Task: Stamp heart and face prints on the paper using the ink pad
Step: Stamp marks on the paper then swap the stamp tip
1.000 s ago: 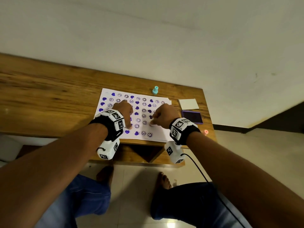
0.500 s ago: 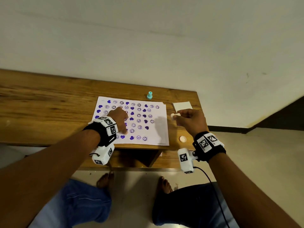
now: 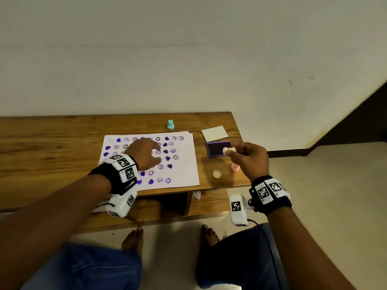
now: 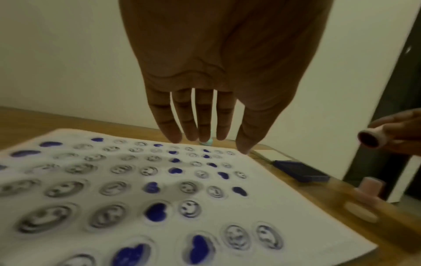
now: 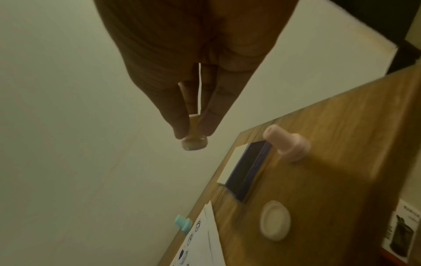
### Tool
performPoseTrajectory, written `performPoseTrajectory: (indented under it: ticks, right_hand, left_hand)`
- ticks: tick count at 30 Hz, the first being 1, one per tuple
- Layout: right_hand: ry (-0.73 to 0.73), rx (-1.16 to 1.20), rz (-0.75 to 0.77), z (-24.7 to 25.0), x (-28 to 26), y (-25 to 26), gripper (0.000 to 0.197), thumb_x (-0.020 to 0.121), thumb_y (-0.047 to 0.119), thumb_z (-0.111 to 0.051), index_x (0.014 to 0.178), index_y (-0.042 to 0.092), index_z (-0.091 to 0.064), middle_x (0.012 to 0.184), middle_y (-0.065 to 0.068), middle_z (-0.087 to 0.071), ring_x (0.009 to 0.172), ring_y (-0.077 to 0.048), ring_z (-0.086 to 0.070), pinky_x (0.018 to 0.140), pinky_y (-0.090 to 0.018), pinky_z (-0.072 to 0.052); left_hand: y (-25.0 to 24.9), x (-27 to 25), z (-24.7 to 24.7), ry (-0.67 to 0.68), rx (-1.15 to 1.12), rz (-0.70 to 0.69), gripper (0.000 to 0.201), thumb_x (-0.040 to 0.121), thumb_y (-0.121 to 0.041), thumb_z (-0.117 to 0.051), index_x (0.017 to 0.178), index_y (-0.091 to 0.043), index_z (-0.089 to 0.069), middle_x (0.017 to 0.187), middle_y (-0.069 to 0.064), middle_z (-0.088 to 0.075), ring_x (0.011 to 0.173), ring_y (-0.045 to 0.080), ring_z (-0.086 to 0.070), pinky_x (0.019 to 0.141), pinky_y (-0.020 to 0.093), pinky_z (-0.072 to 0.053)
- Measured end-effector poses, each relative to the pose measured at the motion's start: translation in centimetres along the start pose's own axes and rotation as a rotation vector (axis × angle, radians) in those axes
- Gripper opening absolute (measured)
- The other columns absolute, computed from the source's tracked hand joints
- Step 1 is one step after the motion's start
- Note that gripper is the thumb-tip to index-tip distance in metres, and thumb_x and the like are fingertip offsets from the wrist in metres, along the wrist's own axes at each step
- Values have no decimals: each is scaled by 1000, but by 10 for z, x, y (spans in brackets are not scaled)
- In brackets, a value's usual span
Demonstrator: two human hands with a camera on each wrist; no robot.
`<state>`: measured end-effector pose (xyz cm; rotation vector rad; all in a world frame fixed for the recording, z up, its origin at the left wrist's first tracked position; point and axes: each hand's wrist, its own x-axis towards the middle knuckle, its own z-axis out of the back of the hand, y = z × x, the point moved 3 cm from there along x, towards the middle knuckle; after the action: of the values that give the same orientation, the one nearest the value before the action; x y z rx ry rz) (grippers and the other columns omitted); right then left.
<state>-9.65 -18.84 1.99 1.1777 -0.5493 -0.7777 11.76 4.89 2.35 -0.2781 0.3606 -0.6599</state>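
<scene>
A white paper (image 3: 186,170) covered with purple hearts and smiley faces lies on the wooden table (image 3: 52,147). My left hand (image 3: 155,155) is over its middle, fingers straight (image 4: 206,133) and tips down at the sheet, holding nothing. To the right, my right hand (image 3: 230,151) pinches a small pale stamp (image 3: 226,151) between thumb and fingers, just above the open purple ink pad (image 3: 215,148). The right wrist view shows the stamp (image 5: 194,141) held face down in the air. From the left wrist, its inked round face (image 4: 369,141) is visible.
A pink stamp (image 3: 235,167) stands near the table's right edge beside a round pale cap (image 3: 217,174). A teal stamp (image 3: 170,124) stands behind the paper. A white card (image 3: 214,133) lies behind the ink pad. My legs and feet are below the table front.
My right hand has left the paper and carried the stamp right, to above the ink pad. My left hand has stayed on the paper.
</scene>
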Motion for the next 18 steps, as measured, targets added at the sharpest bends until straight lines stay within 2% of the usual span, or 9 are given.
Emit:
performPoseTrajectory:
  ticks: [2, 4, 7, 12, 18]
  right_hand:
    - [-20, 19, -28, 5, -5, -14, 26, 74, 19, -86, 98, 14, -77, 87, -2, -78, 85, -21, -75, 72, -40, -63]
    - [-39, -11, -36, 7, -9, -28, 24, 72, 24, -87, 93, 19, -77, 84, 0, -77, 82, -20, -75, 78, -46, -62]
    - [-58, -62, -25, 11, -17, -40, 17, 73, 27, -87, 84, 26, -75, 79, 4, -75, 79, -14, -73, 80, -40, -62]
    - [-79, -108, 5, 13, -23, -49, 19, 75, 25, -86, 90, 27, -74, 80, 9, -73, 77, -8, -71, 78, -33, -61]
    - [-68, -105, 19, 12, -23, -49, 19, 76, 27, -85, 92, 24, -76, 82, 10, -73, 77, -7, -70, 75, -30, -60]
  left_hand:
    - [-30, -1, -14, 6, -70, -79, 42, 81, -32, -72, 121, -21, -64, 125, 2, -62, 109, 19, -60, 91, 29, -44]
    - [-60, -2, -33, 23, -67, -154, 41, 82, -33, -71, 120, -19, -64, 119, 2, -64, 107, 19, -60, 88, 28, -45]
    - [-96, 0, -60, 39, -76, -232, 42, 80, -32, -72, 119, -17, -66, 116, 4, -65, 109, 22, -59, 92, 33, -48]
    - [-129, 2, -96, 50, -75, -299, 49, 78, -37, -73, 122, -19, -64, 122, 3, -61, 114, 22, -55, 95, 31, -43]
    - [-134, 7, -109, -5, -53, -364, 43, 77, -38, -73, 116, -22, -67, 117, 3, -59, 108, 22, -55, 86, 25, -37]
